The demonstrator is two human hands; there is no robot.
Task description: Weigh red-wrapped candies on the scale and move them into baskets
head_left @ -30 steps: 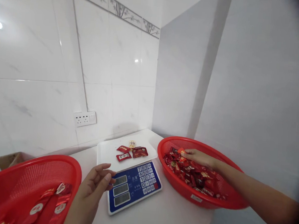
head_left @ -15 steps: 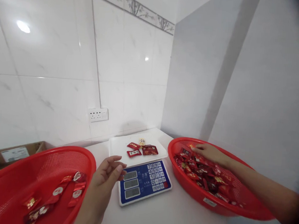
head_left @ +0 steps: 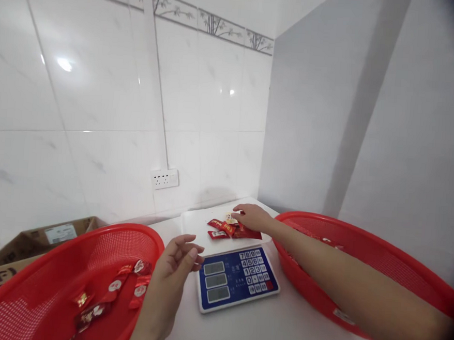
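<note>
My right hand [head_left: 251, 217] reaches over the white weighing tray [head_left: 194, 227] of a digital scale, fingers apart just above several small wrapped snacks. Beneath its fingertips lies a red packet with orange lettering [head_left: 228, 228], beside a cream packet [head_left: 231, 218] that the fingers partly cover. Other red packets [head_left: 218, 234] lie on the tray, some partly hidden by the hand. My left hand [head_left: 179, 262] hovers at the left edge of the blue keypad panel [head_left: 237, 279], empty, with loosely curled, parted fingers.
At the left, a red mesh basket [head_left: 159, 245] holds several red packets [head_left: 92, 313], with a cardboard box [head_left: 0, 273] behind it. A second red basket [head_left: 381, 238] stands at the right, partly behind my right arm. A wall socket [head_left: 164, 178] sits above the white table [head_left: 247, 329].
My right hand has moved left from the right basket to over the weighing tray, and a red packet has joined those there. The left hand keeps its pose; the view has shifted left.
</note>
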